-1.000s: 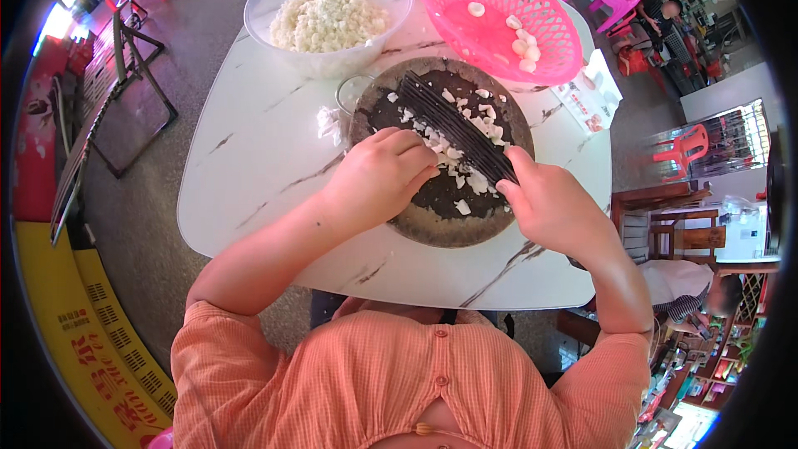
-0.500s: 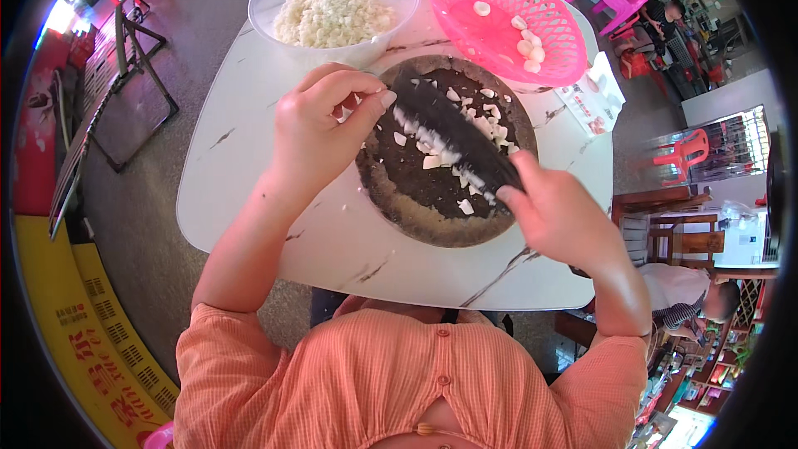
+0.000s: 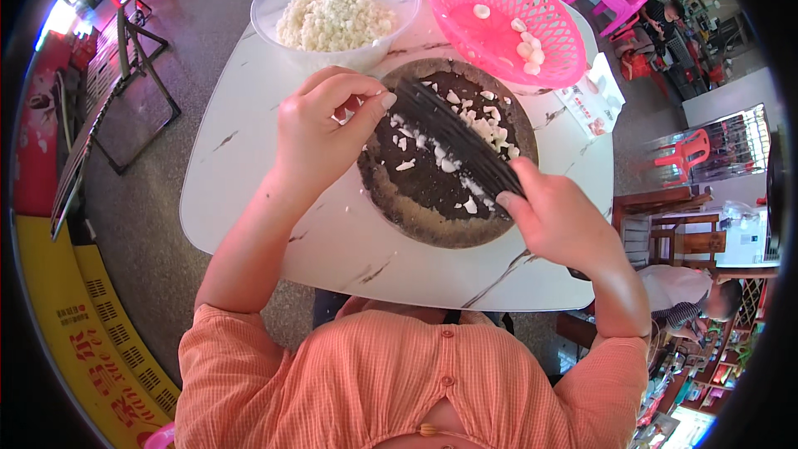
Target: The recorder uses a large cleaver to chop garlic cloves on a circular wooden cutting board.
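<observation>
A dark cleaver lies slantwise over a round wooden chopping board. My right hand is closed round its near right end. At the far left end, my left hand pinches the blade's tip between thumb and fingers. Chopped white pieces are scattered on the board on both sides of the blade; they may be garlic or water chestnut, I cannot tell which. The blade is smeared by motion, and its lower edge cannot be made out.
A clear plastic bowl heaped with finely chopped white bits stands behind the board. Beside it, a pink basket holds several round white pieces. A white packet lies at the table's right edge. A folding chair stands left.
The cleaver has tilted and shifted slightly, showing its ridged-looking dark upper side. White pieces near the blade have moved or been cut smaller. Both hands keep their hold.
</observation>
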{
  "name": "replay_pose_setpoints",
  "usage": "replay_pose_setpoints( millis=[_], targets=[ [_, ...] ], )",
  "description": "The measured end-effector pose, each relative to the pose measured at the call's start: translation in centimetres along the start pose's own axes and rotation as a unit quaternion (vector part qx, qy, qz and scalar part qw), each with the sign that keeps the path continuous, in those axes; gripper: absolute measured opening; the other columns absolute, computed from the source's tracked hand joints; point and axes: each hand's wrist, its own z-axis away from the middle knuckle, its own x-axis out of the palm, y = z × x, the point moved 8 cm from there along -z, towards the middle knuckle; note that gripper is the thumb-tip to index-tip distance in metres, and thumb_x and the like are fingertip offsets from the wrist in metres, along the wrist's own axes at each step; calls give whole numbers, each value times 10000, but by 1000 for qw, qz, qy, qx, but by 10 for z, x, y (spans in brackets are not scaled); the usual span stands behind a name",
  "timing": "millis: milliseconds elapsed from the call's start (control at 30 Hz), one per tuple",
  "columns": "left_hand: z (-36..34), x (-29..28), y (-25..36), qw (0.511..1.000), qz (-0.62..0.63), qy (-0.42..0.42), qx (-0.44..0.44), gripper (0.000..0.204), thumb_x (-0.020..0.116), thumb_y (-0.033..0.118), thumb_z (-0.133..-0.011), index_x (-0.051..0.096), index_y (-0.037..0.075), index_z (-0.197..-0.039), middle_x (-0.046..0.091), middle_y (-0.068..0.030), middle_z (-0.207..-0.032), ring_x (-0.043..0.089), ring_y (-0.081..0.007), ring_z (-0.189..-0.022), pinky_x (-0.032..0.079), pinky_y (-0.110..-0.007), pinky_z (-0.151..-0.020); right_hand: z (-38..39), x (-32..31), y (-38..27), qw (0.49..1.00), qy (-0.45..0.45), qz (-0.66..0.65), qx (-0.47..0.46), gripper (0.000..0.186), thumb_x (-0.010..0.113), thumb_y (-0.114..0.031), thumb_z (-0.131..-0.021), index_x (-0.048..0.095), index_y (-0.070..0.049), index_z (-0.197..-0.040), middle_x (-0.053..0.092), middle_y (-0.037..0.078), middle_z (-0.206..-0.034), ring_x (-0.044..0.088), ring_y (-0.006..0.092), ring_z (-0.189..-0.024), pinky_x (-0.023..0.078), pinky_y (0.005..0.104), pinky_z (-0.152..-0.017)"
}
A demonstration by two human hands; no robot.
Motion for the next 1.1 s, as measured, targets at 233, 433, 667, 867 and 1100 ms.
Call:
replay_pose_setpoints(
  millis=[233,433,667,867,1100],
  targets=[
    [2,1,0,1000,23,12,15,94,784,48,-807,707,21,-854,694,-49,-836,608,-105,-666,508,-242,-610,-4,-7,5,1000,21,19,3,252,571,-127,-939,427,10,-1094,617,271,-730,608,494,-744,446,580,-645],
    [0,0,5,999,21,12,26,109,791,39,-808,700,9,-861,690,-50,-830,583,-96,-664,488,-238,-608,-5,-8,13,998,53,21,11,252,567,-128,-939,425,10,-1095,613,275,-729,603,499,-736,442,579,-647],
    [0,0,8,999,35,6,39,85,778,45,-805,709,36,-854,704,-46,-837,635,-113,-668,528,-244,-605,-2,-5,9,999,43,5,8,250,562,-135,-944,432,10,-1101,603,276,-714,601,499,-742,440,574,-644],
    [3,0,3,999,28,7,34,85,780,44,-803,710,45,-849,705,-48,-843,642,-114,-676,529,-245,-603,-3,-14,8,999,40,5,19,254,566,-135,-943,431,19,-1092,600,280,-710,593,506,-733,433,581,-645],
    [2,2,4,999,33,3,34,90,781,38,-798,705,39,-847,703,-52,-841,638,-118,-667,525,-243,-594,-4,-16,15,998,50,-2,26,233,564,-130,-942,429,18,-1061,606,287,-739,591,511,-748,423,586,-652]
  ],
)
